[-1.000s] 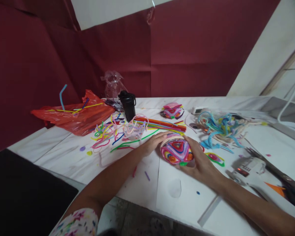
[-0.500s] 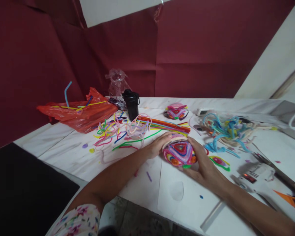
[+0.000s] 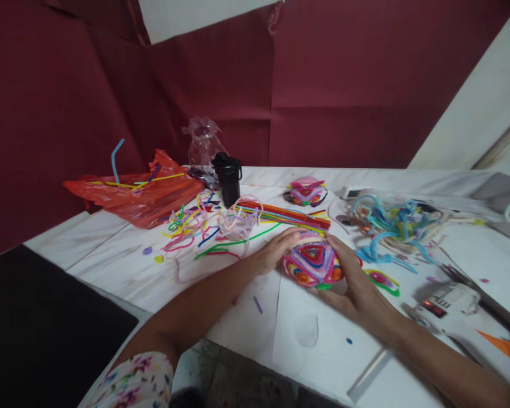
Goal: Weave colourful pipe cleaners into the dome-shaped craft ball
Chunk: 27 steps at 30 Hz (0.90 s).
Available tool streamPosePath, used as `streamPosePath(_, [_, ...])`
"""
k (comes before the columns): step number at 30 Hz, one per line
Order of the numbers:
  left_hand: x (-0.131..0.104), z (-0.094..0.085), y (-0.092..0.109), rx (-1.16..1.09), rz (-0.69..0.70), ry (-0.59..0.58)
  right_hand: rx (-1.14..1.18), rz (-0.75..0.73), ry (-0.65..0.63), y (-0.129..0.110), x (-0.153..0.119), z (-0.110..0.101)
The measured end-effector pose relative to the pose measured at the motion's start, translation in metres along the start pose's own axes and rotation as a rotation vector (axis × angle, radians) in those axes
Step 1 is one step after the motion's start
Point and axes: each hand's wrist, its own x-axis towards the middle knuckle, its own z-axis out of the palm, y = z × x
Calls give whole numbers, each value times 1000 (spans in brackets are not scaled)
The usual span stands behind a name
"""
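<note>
A rounded craft piece [image 3: 313,262], patterned in pink, lilac, red and orange, is held between both hands above the white table. My left hand [image 3: 275,253] presses against its upper left side. My right hand [image 3: 357,283] wraps its right side, thumb at the top and other fingers underneath. A green bit shows at the piece's lower edge. Farther back sits a similar decorated piece [image 3: 306,191]. Just right of my right hand lies a green-edged pink and yellow shape [image 3: 383,280].
Fuzzy coloured stems [image 3: 284,215], a black bottle [image 3: 228,181] and a red plastic bag [image 3: 144,198] lie beyond my hands. Blue strands [image 3: 391,226] are tangled at right, near a white glue gun [image 3: 450,300]. The white table's [image 3: 246,340] front edge runs below my arms.
The held piece has tilted slightly, and its pale top rim shows less. Both hands keep their hold; the view has shifted a little.
</note>
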Motion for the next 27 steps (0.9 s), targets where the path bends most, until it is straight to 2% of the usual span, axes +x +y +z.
streamPosePath(13, [-1, 0, 7, 153, 23, 20, -36, -24, -66, -1, 5, -5])
streamPosePath(27, [-2, 5, 10, 107, -39, 70, -31, -11, -78, -1, 5, -5])
